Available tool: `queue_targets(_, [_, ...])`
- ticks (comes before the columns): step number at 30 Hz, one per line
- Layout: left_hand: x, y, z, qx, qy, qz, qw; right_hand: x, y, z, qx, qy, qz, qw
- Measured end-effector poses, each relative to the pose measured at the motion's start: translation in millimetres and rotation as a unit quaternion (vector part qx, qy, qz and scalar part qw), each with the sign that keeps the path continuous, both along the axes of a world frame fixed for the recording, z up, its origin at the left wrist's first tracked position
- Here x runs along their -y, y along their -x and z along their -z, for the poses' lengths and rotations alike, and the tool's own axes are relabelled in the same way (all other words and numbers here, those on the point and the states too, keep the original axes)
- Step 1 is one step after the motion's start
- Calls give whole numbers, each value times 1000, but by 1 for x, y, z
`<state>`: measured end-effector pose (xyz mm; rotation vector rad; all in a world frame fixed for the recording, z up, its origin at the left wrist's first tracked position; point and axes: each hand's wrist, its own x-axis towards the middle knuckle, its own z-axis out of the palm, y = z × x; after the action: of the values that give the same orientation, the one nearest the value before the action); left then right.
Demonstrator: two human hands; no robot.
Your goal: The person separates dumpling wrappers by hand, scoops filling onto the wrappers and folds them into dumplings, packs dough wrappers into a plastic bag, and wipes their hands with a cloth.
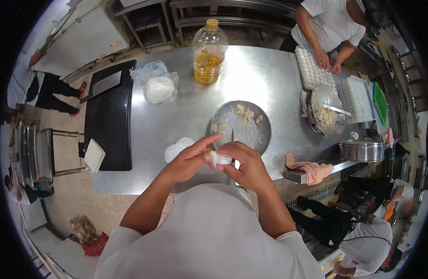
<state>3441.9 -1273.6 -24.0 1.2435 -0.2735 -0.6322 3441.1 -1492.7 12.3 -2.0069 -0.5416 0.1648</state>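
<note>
Both hands are together at the front edge of the steel table, around a small white dumpling (pixel 220 158) with a gathered top. My left hand (pixel 190 160) touches it from the left with its fingers partly stretched. My right hand (pixel 244 162) curls round its right side. Just beyond the hands lies a round metal pan (pixel 244 132) with clumps of pale filling (pixel 245 114) and a thin utensil (pixel 232 134) standing over it. White round wrappers (pixel 178 148) rest on the table beside my left hand.
On the steel table (pixel 176 118) stand an oil bottle (pixel 209 63), a bagged white lump (pixel 159 89) and a black board (pixel 110 125) with a cleaver (pixel 106 83). A person (pixel 332 25) works by a dumpling tray (pixel 311 69) and a filling bowl (pixel 324 116). Other people stand around.
</note>
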Motion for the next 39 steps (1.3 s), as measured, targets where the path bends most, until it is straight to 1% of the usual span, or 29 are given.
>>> queue_targets(2, [-12, -2, 15, 58, -96, -32, 993, 8, -14, 16, -27, -80, 34, 996])
queue_targets(3, [-17, -6, 2, 74, -253, -43, 964, 19, -24, 48, -39, -165, 86, 982])
queue_targets(4, [-26, -8, 17, 75, -252, -42, 964, 30, -39, 62, -118, -256, 166, 945])
queue_targets(5, [-37, -6, 49, 185, -372, -107, 903, 42, -57, 76, -194, -342, 241, 887])
queue_targets(6, [-49, -3, 78, 288, -480, -168, 812, 62, -78, 99, -170, -341, 288, 878])
queue_targets(7, [-61, 2, 105, 289, -480, -168, 811, 83, -95, 114, -183, -356, 309, 863])
queue_targets(8, [-73, 10, 130, 271, -565, -136, 767, 92, -108, 114, -197, -362, 350, 841])
queue_targets(9, [-79, 17, 142, 249, -645, -103, 716, 102, -121, 115, -211, -367, 390, 818])
queue_targets(10, [-78, 25, 141, 248, -645, -105, 715, 118, -138, 125, -227, -372, 386, 813])
queue_targets(12, [-70, 38, 132, 255, -690, -39, 676, 164, -179, 159, -251, -391, 371, 804])
queue_targets(13, [-65, 40, 125, 253, -678, -62, 688, 188, -199, 169, -225, -355, 385, 822])
queue_targets(14, [-66, 40, 127, 251, -679, -66, 686, 203, -215, 163, -194, -383, 405, 807])
queue_targets(15, [-67, 39, 133, 248, -642, -89, 720, 258, -248, 208, -62, -321, 292, 899])
queue_targets(16, [-68, 40, 136, 245, -602, -110, 752, 232, -243, 157, -90, -549, 392, 733])
queue_targets(17, [-70, 40, 135, 243, -602, -113, 752, 233, -246, 138, -52, -592, 410, 692])
queue_targets(18, [-70, 37, 134, 221, -583, -123, 772, 229, -245, 130, -52, -591, 409, 693])
queue_targets(19, [-70, 35, 133, 202, -562, -132, 791, 225, -242, 123, -19, -572, 412, 709])
queue_targets(20, [-71, 34, 135, 204, -561, -134, 791, 219, -238, 119, 17, -554, 413, 723])
queue_targets(22, [-75, 35, 141, 215, -590, -179, 758, 205, -216, 127, 4, -539, 410, 735])
queue_targets(23, [-74, 37, 142, 215, -589, -179, 758, 197, -202, 136, -25, -543, 372, 752])
queue_targets(24, [-74, 39, 142, 244, -625, -168, 722, 188, -186, 144, -54, -546, 333, 767])
queue_targets(25, [-73, 41, 142, 274, -659, -156, 683, 171, -167, 142, -62, -539, 335, 771])
queue_targets(29, [-69, 48, 143, 296, -662, -150, 672, 114, -90, 134, -70, -529, 320, 783])
queue_targets(31, [-74, 45, 141, 271, -601, -128, 741, 89, -57, 118, -120, -481, 336, 801])
queue_targets(32, [-75, 43, 139, 274, -600, -126, 741, 78, -43, 113, -117, -482, 338, 800])
queue_targets(34, [-75, 38, 136, 231, -546, -218, 775, 61, -20, 106, -151, -458, 290, 827])
queue_targets(37, [-87, 28, 147, 177, -554, -190, 791, 47, 0, 100, -199, -405, 256, 855])
queue_targets(38, [-90, 27, 149, 178, -553, -189, 792, 42, 6, 100, -198, -405, 259, 855])
queue_targets(39, [-92, 24, 151, 186, -581, -171, 774, 39, 10, 100, -209, -376, 248, 868])
